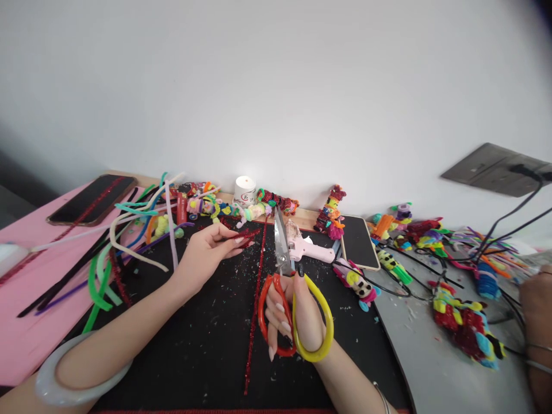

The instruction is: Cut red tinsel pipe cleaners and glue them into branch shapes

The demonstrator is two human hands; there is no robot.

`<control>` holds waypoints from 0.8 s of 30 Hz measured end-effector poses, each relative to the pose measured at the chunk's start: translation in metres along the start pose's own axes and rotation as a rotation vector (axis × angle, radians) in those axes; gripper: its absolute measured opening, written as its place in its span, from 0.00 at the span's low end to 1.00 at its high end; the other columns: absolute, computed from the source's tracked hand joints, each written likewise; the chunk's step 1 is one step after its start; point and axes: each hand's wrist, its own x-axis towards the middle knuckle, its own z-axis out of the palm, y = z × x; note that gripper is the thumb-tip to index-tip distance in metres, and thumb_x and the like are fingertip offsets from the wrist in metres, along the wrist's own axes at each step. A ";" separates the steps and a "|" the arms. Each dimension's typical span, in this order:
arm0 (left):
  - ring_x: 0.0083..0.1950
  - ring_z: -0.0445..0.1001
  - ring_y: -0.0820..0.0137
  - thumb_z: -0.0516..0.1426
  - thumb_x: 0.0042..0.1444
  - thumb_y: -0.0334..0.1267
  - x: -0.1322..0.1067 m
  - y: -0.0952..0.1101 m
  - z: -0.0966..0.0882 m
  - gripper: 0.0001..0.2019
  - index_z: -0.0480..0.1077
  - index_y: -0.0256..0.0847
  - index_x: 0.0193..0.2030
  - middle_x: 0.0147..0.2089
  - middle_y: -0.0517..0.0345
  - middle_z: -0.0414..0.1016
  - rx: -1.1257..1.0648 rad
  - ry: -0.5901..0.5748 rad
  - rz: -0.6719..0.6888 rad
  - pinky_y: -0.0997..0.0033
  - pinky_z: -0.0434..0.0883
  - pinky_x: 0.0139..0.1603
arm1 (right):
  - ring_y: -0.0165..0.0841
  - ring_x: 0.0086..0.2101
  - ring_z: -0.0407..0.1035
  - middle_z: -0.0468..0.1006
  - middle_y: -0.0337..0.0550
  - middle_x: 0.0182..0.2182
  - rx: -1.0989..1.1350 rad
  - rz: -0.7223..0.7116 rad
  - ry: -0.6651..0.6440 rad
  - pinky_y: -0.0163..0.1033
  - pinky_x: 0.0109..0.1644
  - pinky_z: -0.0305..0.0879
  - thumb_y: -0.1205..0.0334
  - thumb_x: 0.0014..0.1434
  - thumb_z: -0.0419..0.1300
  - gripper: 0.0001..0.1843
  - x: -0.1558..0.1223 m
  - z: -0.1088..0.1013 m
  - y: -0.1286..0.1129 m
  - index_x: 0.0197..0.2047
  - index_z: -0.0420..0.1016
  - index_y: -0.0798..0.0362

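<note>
My right hand (297, 313) grips a pair of scissors (282, 253) with one red and one yellow loop handle, blades pointing away from me and nearly closed. My left hand (207, 253) pinches a short red glittery pipe cleaner piece (246, 234) between thumb and fingers, just left of the blades. A long red glittery pipe cleaner (255, 305) lies straight on the black mat (202, 345) between my hands. A pale bangle (73, 374) sits on my left forearm.
A bundle of coloured pipe cleaners (129, 230) lies at left by a phone (92, 198) on the pink surface. A pink glue gun (308, 247), second phone (360, 241), white candle (245, 190), pipe-cleaner figures (463, 322) and cables surround. Another person's hand (537, 305) at right.
</note>
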 end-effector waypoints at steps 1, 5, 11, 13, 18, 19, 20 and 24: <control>0.42 0.79 0.64 0.64 0.47 0.41 0.000 -0.001 0.000 0.11 0.69 0.38 0.31 0.34 0.57 0.78 -0.011 -0.017 -0.038 0.65 0.78 0.44 | 0.24 0.11 0.53 0.52 0.33 0.07 0.006 -0.008 0.006 0.31 0.14 0.50 0.37 0.54 0.36 0.31 0.000 -0.001 0.000 0.17 0.67 0.46; 0.47 0.79 0.62 0.64 0.48 0.40 -0.001 -0.004 0.001 0.10 0.68 0.39 0.31 0.36 0.57 0.79 -0.024 -0.072 -0.125 0.70 0.78 0.41 | 0.22 0.09 0.48 0.53 0.31 0.07 0.047 -0.034 -0.039 0.29 0.12 0.50 0.34 0.55 0.38 0.33 0.002 -0.004 0.002 0.17 0.64 0.49; 0.40 0.80 0.61 0.62 0.49 0.43 0.002 -0.002 -0.001 0.11 0.70 0.38 0.34 0.34 0.53 0.80 0.151 -0.045 -0.040 0.70 0.76 0.33 | 0.21 0.08 0.46 0.56 0.29 0.08 0.123 -0.077 -0.099 0.32 0.08 0.60 0.28 0.51 0.47 0.33 0.005 -0.004 0.003 0.19 0.58 0.52; 0.34 0.81 0.62 0.60 0.51 0.43 0.003 0.000 -0.003 0.12 0.72 0.37 0.37 0.31 0.54 0.80 0.258 -0.041 0.008 0.70 0.75 0.31 | 0.21 0.08 0.47 0.57 0.29 0.09 0.160 -0.096 -0.113 0.33 0.09 0.63 0.29 0.52 0.48 0.33 0.006 -0.004 0.003 0.20 0.59 0.53; 0.22 0.74 0.69 0.54 0.57 0.45 0.001 0.004 -0.005 0.13 0.76 0.39 0.38 0.19 0.62 0.75 0.596 -0.112 0.103 0.73 0.68 0.27 | 0.22 0.09 0.49 0.58 0.30 0.09 0.198 -0.114 -0.148 0.34 0.09 0.64 0.29 0.52 0.51 0.33 0.006 -0.005 0.004 0.20 0.61 0.53; 0.21 0.73 0.70 0.53 0.58 0.45 0.000 0.004 -0.005 0.14 0.76 0.39 0.37 0.18 0.63 0.74 0.637 -0.135 0.113 0.74 0.67 0.27 | 0.22 0.09 0.49 0.58 0.30 0.09 0.203 -0.116 -0.152 0.34 0.10 0.64 0.29 0.52 0.51 0.32 0.006 -0.005 0.004 0.21 0.61 0.53; 0.20 0.72 0.71 0.52 0.59 0.45 0.000 0.003 -0.005 0.14 0.76 0.39 0.36 0.17 0.64 0.73 0.667 -0.159 0.117 0.74 0.67 0.27 | 0.22 0.08 0.49 0.58 0.30 0.09 0.208 -0.116 -0.154 0.34 0.10 0.64 0.30 0.52 0.51 0.32 0.006 -0.005 0.004 0.21 0.61 0.54; 0.18 0.70 0.71 0.52 0.59 0.45 -0.001 0.002 -0.005 0.15 0.76 0.39 0.38 0.15 0.65 0.70 0.707 -0.200 0.111 0.75 0.65 0.26 | 0.22 0.08 0.49 0.58 0.30 0.09 0.218 -0.116 -0.148 0.34 0.10 0.64 0.30 0.53 0.51 0.32 0.006 -0.005 0.003 0.21 0.62 0.54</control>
